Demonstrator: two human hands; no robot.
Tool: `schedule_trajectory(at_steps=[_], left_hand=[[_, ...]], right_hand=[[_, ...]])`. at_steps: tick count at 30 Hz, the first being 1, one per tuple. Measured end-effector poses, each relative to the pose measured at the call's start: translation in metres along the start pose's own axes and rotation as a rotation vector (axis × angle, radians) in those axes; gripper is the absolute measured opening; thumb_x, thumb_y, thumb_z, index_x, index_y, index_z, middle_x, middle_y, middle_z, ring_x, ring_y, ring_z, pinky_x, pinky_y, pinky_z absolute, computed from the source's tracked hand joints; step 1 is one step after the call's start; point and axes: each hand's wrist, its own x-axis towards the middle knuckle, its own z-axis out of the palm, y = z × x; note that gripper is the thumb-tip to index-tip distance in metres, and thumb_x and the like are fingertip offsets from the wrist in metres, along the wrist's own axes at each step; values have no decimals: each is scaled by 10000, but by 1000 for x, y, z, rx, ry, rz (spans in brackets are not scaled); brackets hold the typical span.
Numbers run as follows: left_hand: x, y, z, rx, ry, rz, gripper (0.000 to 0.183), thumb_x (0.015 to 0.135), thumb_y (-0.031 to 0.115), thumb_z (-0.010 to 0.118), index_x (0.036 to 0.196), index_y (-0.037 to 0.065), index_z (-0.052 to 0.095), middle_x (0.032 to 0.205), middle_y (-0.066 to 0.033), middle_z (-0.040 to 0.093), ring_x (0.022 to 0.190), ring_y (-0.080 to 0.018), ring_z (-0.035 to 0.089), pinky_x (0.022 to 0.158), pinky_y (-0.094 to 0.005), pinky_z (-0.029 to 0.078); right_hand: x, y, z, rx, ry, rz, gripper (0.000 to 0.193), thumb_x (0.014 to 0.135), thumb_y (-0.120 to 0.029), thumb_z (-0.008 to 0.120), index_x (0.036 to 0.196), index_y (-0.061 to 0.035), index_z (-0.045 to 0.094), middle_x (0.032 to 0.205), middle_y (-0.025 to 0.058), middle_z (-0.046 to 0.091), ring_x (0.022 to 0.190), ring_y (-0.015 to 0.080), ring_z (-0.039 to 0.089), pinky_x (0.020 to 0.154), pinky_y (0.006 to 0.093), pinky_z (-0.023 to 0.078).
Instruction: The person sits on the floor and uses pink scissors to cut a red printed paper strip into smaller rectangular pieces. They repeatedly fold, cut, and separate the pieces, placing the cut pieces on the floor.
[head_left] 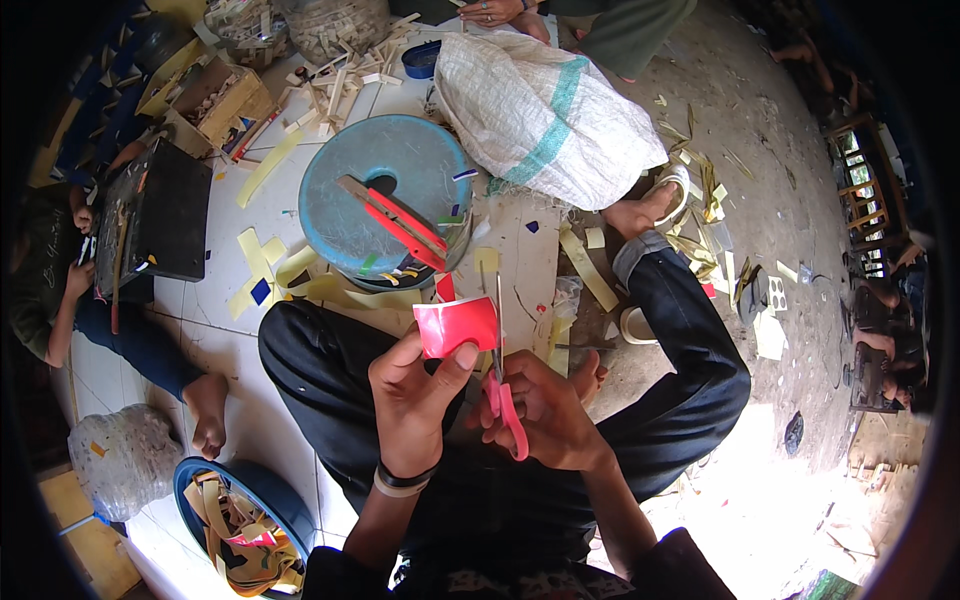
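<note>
My left hand (418, 400) pinches a glossy red sheet piece (455, 328) between thumb and fingers, above my lap. My right hand (545, 408) grips pink-handled scissors (507, 412), their blades pointing up along the sheet's right edge. Whether the blades touch the sheet I cannot tell. A small red strip (445, 288) shows just above the sheet's top edge. Past my hands, a round blue-grey stool (330, 210) carries a red-handled cutter knife (405, 225) with its blade out, along with small coloured scraps.
A white woven sack (520, 110) lies beyond the stool. A blue bucket of strips (290, 500) and a stuffed plastic bag (125, 460) stand at the lower left. Other people sit at the left, top and right. Yellow scraps (588, 270) and wooden pieces (340, 90) litter the floor.
</note>
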Motion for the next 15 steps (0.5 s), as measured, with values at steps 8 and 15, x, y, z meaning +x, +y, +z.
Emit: schedule_trajectory(at_steps=[8, 15], left_hand=[[0, 5, 1, 50, 6, -8, 174, 942, -41, 770, 1116, -39, 757, 1066, -38, 737, 1020, -109, 612, 971, -289, 459], [-1, 4, -1, 106, 4, -22, 174, 930, -54, 770, 1102, -35, 760, 1059, -47, 735, 1018, -121, 620, 970, -298, 460]], right_hand=[[-4, 0, -2, -103, 35, 26, 459, 939, 76, 722, 1333, 27, 492, 1020, 118, 705, 946, 203, 753, 831, 309, 621], [-6, 5, -3, -43, 27, 104, 500, 927, 96, 724, 1355, 17, 477, 1071, 115, 704, 1016, 218, 746, 897, 336, 619]])
